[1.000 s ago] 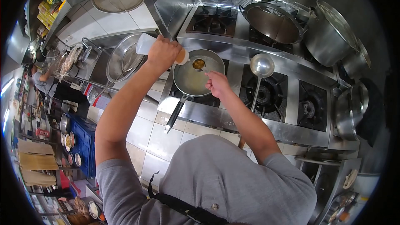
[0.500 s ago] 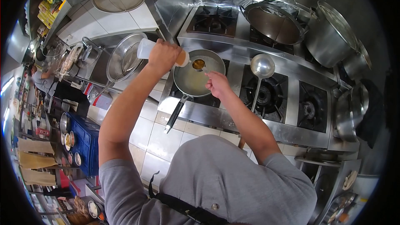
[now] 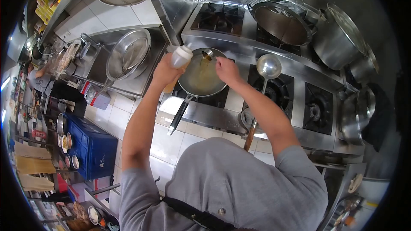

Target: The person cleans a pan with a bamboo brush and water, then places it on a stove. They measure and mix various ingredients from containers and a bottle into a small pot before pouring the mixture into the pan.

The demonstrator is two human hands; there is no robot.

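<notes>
My left hand (image 3: 165, 72) is wrapped around a squeeze bottle (image 3: 181, 56); its white cap points up, at the left rim of a frying pan (image 3: 198, 86). Amber liquid shows low in the bottle. Over the pan, my right hand (image 3: 227, 71) pinches a small metal measuring spoon (image 3: 208, 54), which is tipped. A thin amber stream (image 3: 204, 65) falls from it into the pan. Pale, slightly yellow liquid covers the pan's bottom. The pan sits on a burner, its black handle (image 3: 180, 113) pointing toward me.
A large ladle (image 3: 269, 66) lies across the burner to the right. Behind stand a wok (image 3: 280, 23) and a tall stockpot (image 3: 340, 34). At left, a strainer rests in a metal bowl (image 3: 143, 45) by the sink. A blue crate (image 3: 100, 145) and another person (image 3: 40, 79) are further left.
The bottle has turned from tilted over the spoon to cap-up, and my left hand has lowered. The spoon, full of amber liquid before, is now tipped and pouring into the pan.
</notes>
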